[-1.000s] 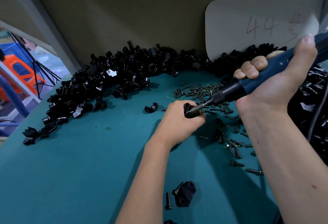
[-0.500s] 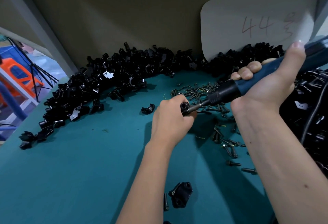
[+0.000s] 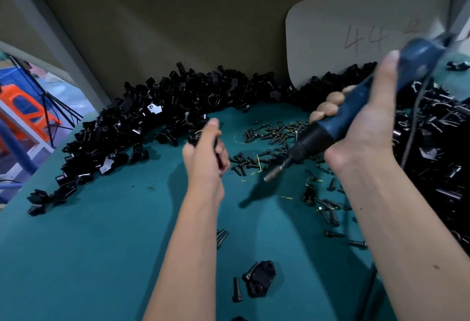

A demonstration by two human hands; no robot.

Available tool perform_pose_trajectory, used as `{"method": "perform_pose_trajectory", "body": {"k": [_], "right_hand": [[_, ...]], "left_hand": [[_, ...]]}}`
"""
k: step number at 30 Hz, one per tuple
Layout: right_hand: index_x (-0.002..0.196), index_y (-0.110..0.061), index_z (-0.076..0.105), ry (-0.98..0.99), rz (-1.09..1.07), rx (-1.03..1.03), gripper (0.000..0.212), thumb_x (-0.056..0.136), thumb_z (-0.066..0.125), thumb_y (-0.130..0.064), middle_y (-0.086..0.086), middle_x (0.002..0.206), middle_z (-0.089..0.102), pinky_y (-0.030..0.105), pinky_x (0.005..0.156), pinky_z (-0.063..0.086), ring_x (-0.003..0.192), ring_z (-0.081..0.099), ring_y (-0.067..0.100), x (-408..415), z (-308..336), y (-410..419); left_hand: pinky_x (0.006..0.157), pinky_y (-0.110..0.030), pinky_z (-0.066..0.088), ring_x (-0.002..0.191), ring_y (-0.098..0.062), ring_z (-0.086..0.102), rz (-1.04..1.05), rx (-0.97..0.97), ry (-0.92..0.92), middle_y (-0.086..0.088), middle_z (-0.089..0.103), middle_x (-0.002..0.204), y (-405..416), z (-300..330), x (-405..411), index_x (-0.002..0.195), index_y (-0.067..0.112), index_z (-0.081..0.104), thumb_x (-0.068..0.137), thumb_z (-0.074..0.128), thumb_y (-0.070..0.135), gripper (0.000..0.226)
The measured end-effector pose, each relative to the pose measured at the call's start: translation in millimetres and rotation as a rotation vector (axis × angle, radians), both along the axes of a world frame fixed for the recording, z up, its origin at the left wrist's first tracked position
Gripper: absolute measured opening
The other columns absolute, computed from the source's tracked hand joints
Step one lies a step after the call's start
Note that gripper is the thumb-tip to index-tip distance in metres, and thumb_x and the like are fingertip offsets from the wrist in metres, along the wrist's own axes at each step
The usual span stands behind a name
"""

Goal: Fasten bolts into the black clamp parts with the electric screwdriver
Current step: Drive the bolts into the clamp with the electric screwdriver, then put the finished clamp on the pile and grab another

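left hand (image 3: 206, 152) grips clamp part (image 3: 216, 154) | right hand (image 3: 366, 127) grips screwdriver (image 3: 356, 117), tip over bare mat (image 3: 89, 244)

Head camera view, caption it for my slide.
Right hand grips blue electric screwdriver clear of left hand holding black clamp part.

A blue-handled electric screwdriver with a black collar and bare metal bit (image 3: 330, 132) slants down to the left above the table. Loose dark metal bolts (image 3: 269, 140) lie scattered beneath it. Black clamp parts (image 3: 142, 127) are heaped in an arc behind them.
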State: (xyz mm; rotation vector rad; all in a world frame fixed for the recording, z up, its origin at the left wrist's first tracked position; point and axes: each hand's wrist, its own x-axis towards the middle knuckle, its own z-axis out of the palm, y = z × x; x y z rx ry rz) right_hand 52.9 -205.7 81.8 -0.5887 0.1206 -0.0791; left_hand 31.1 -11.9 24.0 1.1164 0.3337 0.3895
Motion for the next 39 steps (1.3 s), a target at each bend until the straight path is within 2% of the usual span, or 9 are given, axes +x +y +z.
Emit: {"method": "perform_pose_trajectory", "body": {"k": [7, 10, 15, 20, 24, 27, 30, 34, 39], "right_hand": [[0.117, -0.013, 0.053, 0.135, 0.227, -0.742, 0.031, 0.094, 0.073, -0.014, 0.009, 0.1, 0.065, 0.039, 0.069, 0.065, 0.069, 0.069, 0.019, 1.6, -26.7, 28.1], [0.107, -0.018, 0.056, 0.128, 0.156, -1.096, 0.031, 0.088, 0.08, -0.024, 0.008, 0.107, 0.066, 0.046, 0.078, 0.062, 0.09, 0.069, 0.024, 2.1, -45.8, 36.8], [0.089, -0.018, 0.058, 0.08, 0.073, -1.7, 0.046, 0.076, 0.081, -0.056, -0.002, 0.078, 0.061, 0.026, 0.045, 0.033, 0.061, 0.057, 0.011, 2.6, -57.3, 39.6], [0.092, -0.016, 0.057, -0.04, -0.025, -1.716, 0.047, 0.082, 0.079, -0.056, 0.0, 0.084, 0.061, 0.027, 0.054, 0.038, 0.071, 0.057, 0.014, 1.8, -56.5, 41.0], [0.111, -0.03, 0.067, -0.308, 0.055, -1.333, 0.026, 0.094, 0.069, -0.05, -0.009, 0.094, 0.069, 0.032, 0.072, 0.051, 0.081, 0.066, 0.013, -0.8, -41.0, 39.3], [0.111, -0.028, 0.07, -0.444, 0.092, -1.171, 0.017, 0.094, 0.074, -0.028, -0.007, 0.1, 0.074, 0.036, 0.073, 0.056, 0.083, 0.07, 0.015, -2.1, -35.1, 33.7], [0.11, -0.021, 0.071, -0.46, 0.048, -1.211, 0.021, 0.091, 0.08, -0.022, -0.002, 0.094, 0.075, 0.037, 0.07, 0.059, 0.077, 0.072, 0.017, 1.0, -26.6, 5.6], [0.101, -0.022, 0.071, -0.431, 0.102, -1.414, 0.017, 0.092, 0.079, -0.034, 0.006, 0.067, 0.072, 0.038, 0.049, 0.057, 0.051, 0.068, 0.029, 4.9, -10.1, -50.8], [0.095, -0.028, 0.072, -0.328, 0.062, -1.676, 0.002, 0.096, 0.072, -0.029, 0.0, 0.06, 0.07, 0.018, 0.045, 0.047, 0.046, 0.066, 0.017, 4.7, 8.3, -113.2]], "left_hand": [[0.044, -0.022, 0.034, 0.053, -0.014, 0.043, -0.183, -0.463, -0.037, -0.014, 0.064, 0.085, 15.2, 1.0, -1.1, 0.107, 0.006, 0.048, 0.108, 0.036, 0.029, 0.026], [0.043, -0.02, 0.035, 0.051, -0.012, 0.043, -0.208, -0.479, -0.037, -0.021, 0.072, 0.098, 14.9, -0.9, -1.9, 0.114, 0.003, 0.049, 0.112, 0.031, 0.033, 0.036], [0.045, -0.021, 0.037, 0.052, -0.014, 0.047, -0.188, -0.293, -0.008, -0.025, 0.074, 0.115, 10.8, -3.0, -0.7, 0.134, 0.0, 0.044, 0.114, 0.028, 0.036, 0.044], [0.054, -0.025, 0.043, 0.07, -0.02, 0.062, -0.057, -0.095, -0.006, -0.014, 0.077, 0.113, -6.3, 1.4, -2.7, 0.129, -0.004, 0.055, 0.114, 0.035, 0.03, 0.043], [0.084, -0.033, 0.055, 0.098, -0.02, 0.068, 0.022, -0.069, -0.046, -0.006, 0.075, 0.109, -35.4, 10.7, -1.0, 0.124, 0.007, 0.064, 0.112, 0.044, 0.029, 0.032], [0.079, -0.027, 0.058, 0.09, -0.014, 0.069, -0.038, -0.008, -0.108, 0.002, 0.073, 0.095, -65.4, 17.6, -1.2, 0.101, 0.021, 0.069, 0.113, 0.041, 0.029, 0.031], [0.096, -0.036, 0.058, 0.108, -0.015, 0.071, -0.072, 0.108, -0.098, 0.005, 0.076, 0.103, -87.9, 22.3, -3.7, 0.087, 0.036, 0.074, 0.111, 0.043, 0.033, 0.039], [0.08, -0.014, 0.05, 0.093, 0.003, 0.066, -0.118, 0.41, -0.12, 0.011, 0.072, 0.103, -107.9, 19.3, -6.8, 0.107, 0.035, 0.07, 0.107, 0.055, 0.027, 0.017], [0.073, -0.033, 0.054, 0.077, -0.008, 0.061, -0.266, 0.639, -0.167, 0.004, 0.071, 0.089, -148.7, 27.4, 2.8, 0.102, 0.024, 0.073, 0.1, 0.066, 0.017, 0.01]]}}
